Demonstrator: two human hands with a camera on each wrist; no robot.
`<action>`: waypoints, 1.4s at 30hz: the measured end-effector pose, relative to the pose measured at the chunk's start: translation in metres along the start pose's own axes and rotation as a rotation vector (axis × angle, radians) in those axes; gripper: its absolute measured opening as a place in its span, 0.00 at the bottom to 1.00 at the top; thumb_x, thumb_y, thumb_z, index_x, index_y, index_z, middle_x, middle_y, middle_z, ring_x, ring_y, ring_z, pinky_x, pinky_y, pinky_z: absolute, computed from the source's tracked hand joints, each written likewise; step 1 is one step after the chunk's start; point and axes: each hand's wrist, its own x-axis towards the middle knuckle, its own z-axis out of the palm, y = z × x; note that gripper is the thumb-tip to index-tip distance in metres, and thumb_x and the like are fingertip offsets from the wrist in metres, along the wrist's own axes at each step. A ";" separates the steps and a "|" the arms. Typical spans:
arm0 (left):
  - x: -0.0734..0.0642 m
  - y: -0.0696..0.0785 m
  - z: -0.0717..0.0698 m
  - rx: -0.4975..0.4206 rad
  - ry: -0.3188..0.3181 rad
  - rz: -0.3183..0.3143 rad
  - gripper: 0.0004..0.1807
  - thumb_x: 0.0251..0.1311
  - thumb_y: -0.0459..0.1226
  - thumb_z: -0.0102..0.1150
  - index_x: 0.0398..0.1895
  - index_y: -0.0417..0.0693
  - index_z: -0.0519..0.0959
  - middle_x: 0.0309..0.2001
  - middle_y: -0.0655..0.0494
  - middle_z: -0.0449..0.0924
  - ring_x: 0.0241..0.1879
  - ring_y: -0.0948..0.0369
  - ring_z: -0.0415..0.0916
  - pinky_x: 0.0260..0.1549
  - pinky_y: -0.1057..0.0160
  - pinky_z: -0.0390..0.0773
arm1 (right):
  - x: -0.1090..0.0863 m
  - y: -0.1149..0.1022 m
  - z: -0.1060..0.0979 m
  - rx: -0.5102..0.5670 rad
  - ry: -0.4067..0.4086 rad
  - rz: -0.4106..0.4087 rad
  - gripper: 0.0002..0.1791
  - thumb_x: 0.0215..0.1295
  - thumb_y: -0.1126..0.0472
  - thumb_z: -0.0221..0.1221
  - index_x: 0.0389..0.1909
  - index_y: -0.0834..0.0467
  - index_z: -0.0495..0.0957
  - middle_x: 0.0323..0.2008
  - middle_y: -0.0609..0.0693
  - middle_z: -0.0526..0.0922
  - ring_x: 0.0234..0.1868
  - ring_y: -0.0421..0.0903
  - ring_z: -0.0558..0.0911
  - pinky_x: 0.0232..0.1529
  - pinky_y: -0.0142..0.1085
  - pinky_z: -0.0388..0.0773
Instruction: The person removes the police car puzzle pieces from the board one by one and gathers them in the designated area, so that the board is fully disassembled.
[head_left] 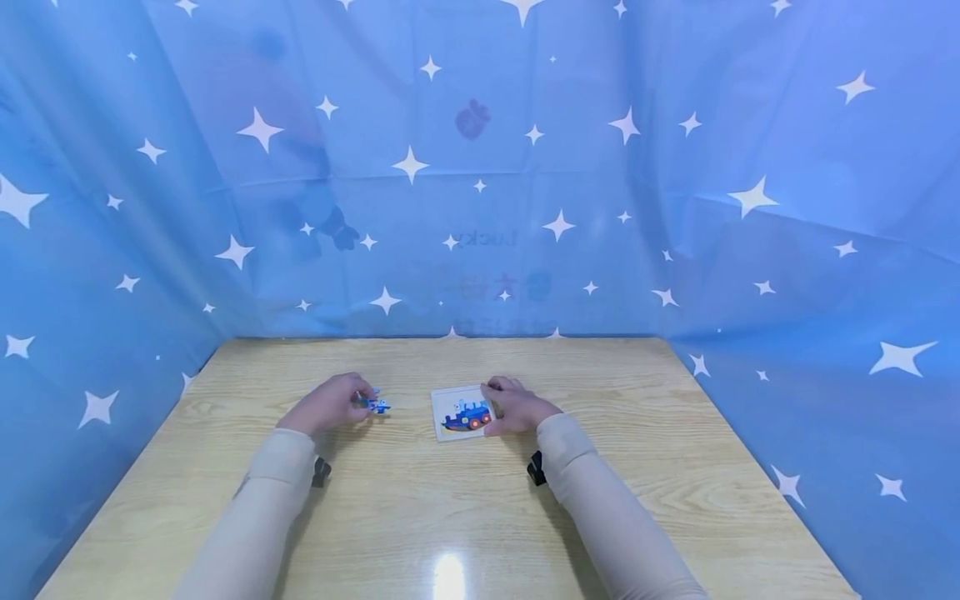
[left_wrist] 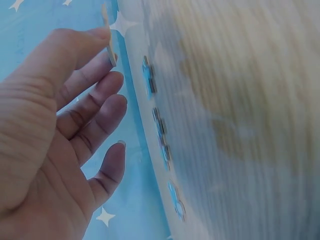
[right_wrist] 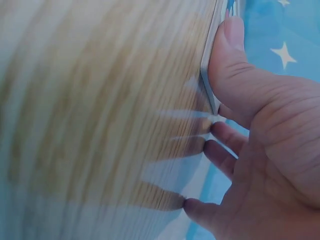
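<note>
My left hand pinches a thin flat puzzle piece edge-on between thumb and index finger; the other fingers are loosely bent. Beyond that hand, several blue puzzle pieces lie flat on the table. They show as a small blue cluster beside the fingertips in the head view. To the right lies a white puzzle board with a picture of a blue vehicle with red wheels. My right hand grips its right side, the thumb on the near edge and several fingertips touching the tabletop. The hand hides the board's right end.
The light wood-grain table reaches back to a blue curtain with white stars, which also hangs along both sides. Bright glare lies on the table's near part. Dark wrist cameras sit under both cuffs.
</note>
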 end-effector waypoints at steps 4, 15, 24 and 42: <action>-0.003 -0.007 0.001 0.008 0.005 0.012 0.11 0.54 0.31 0.71 0.41 0.38 0.85 0.37 0.54 0.79 0.37 0.58 0.77 0.43 0.56 0.80 | 0.000 0.000 0.001 0.000 0.002 0.018 0.49 0.68 0.44 0.64 0.81 0.57 0.50 0.80 0.57 0.46 0.80 0.58 0.45 0.75 0.56 0.51; -0.009 -0.013 0.004 0.006 -0.024 -0.027 0.11 0.54 0.31 0.72 0.42 0.41 0.85 0.36 0.55 0.78 0.37 0.58 0.77 0.43 0.55 0.80 | -0.002 0.000 0.000 0.023 -0.037 0.123 0.50 0.67 0.39 0.62 0.82 0.46 0.47 0.82 0.56 0.36 0.80 0.59 0.35 0.71 0.69 0.36; -0.011 -0.015 0.006 -0.005 -0.043 -0.032 0.09 0.58 0.29 0.69 0.41 0.41 0.84 0.38 0.54 0.80 0.39 0.57 0.79 0.46 0.52 0.81 | -0.001 -0.001 -0.001 0.042 -0.055 0.133 0.50 0.67 0.39 0.62 0.82 0.45 0.45 0.82 0.55 0.35 0.80 0.59 0.35 0.71 0.70 0.36; -0.016 -0.008 0.000 -0.034 -0.050 -0.055 0.10 0.58 0.32 0.71 0.42 0.41 0.83 0.38 0.53 0.80 0.40 0.57 0.78 0.47 0.52 0.80 | -0.001 0.001 0.002 0.024 -0.038 0.128 0.50 0.67 0.38 0.61 0.82 0.45 0.45 0.82 0.55 0.36 0.80 0.59 0.35 0.71 0.70 0.36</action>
